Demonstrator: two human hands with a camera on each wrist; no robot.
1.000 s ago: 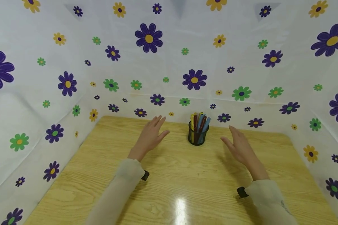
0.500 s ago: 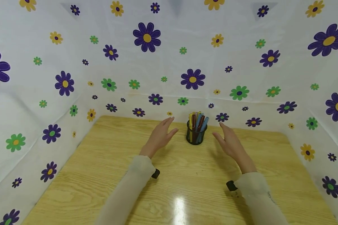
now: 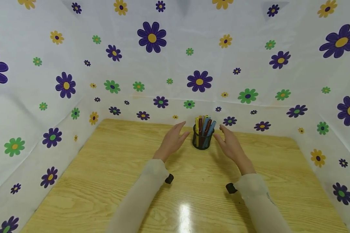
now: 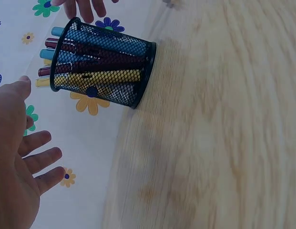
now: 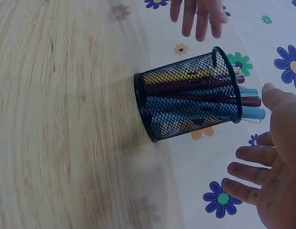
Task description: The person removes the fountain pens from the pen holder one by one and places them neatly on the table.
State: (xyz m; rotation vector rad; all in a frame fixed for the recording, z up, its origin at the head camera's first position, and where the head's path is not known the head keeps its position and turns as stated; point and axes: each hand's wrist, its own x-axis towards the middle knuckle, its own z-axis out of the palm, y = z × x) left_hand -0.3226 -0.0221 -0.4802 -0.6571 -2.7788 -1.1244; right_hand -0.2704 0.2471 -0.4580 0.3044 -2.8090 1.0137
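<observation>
A black mesh pen cup stands upright near the back of the table, holding several yellow, dark red and blue pens. To its left is my left hand, fingers extended and thumb apart, a small gap from the cup. My right hand is on the other side, closer to the cup, its thumb tip near the mesh. Both palms face inward and hold nothing. In the left wrist view the cup lies beyond my left fingers; the right wrist view shows the cup beside my right thumb.
The wood-grain table runs back to a white flower-printed cloth, which rises behind it and along both sides. Dark camera mounts sit at the wrists, below pale sleeves. A bright light reflection shows on the table's front part.
Both hands have moved inward toward the pen cup, the left one rightward and the right one leftward. The cup stays in place; the head view has shifted slightly.
</observation>
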